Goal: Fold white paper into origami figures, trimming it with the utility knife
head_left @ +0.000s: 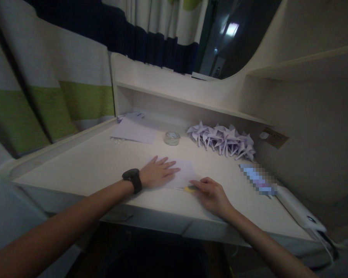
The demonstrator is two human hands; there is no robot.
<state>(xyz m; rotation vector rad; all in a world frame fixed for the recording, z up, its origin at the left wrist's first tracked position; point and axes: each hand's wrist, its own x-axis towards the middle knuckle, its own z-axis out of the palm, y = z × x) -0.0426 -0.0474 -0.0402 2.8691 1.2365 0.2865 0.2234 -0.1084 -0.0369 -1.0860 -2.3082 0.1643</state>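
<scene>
While the left hand (158,173) lies flat with fingers spread on a pale sheet of paper (183,174) near the desk's (89,166) front edge, the right hand (211,195) pinches a small yellow tool (189,189) at the sheet's near right corner. A tape roll (172,138) and folded paper pinwheels (223,141) sit farther back, with more sheets (135,131) far left.

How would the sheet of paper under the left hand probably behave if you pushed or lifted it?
The sheet of paper looks thin and flat, so it would likely flop when lifted. It probably slides easily on the smooth desk, which may be why the left hand presses it flat.
</scene>
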